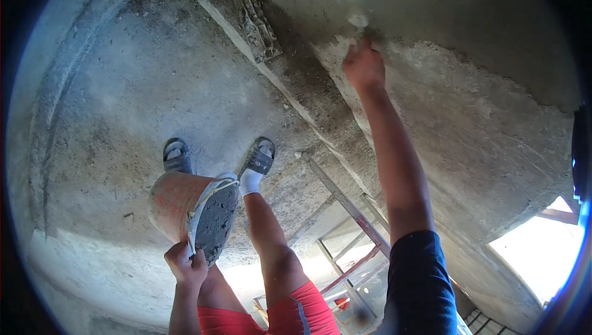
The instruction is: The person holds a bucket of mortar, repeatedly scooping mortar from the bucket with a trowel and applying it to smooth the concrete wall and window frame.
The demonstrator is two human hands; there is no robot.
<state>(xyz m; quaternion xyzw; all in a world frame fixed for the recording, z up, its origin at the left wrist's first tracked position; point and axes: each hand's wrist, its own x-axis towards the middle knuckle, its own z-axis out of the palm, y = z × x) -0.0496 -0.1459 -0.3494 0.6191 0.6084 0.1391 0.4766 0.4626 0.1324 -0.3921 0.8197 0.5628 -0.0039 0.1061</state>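
My left hand (186, 265) is closed on the rim of a worn reddish bucket (176, 202). The bucket tilts to the right in front of my legs, with wet grey mortar (217, 221) filling its mouth. A thin pale handle (213, 196) lies across the opening. Stretched far forward, my right hand (365, 67) is at the wall, where darker smooth plaster (444, 2) meets a rough lighter part (456, 101). Its fingers are curled beside a small bright patch; what they hold is too dim to make out.
A mortar-caked board-like tool (256, 25) lies on the dirty ledge at the wall's foot. My sandalled feet (258, 157) stand on the dusty concrete floor (142, 88). A metal frame like a ladder (348, 208) stands right of my legs. A bright opening (542, 252) is at lower right.
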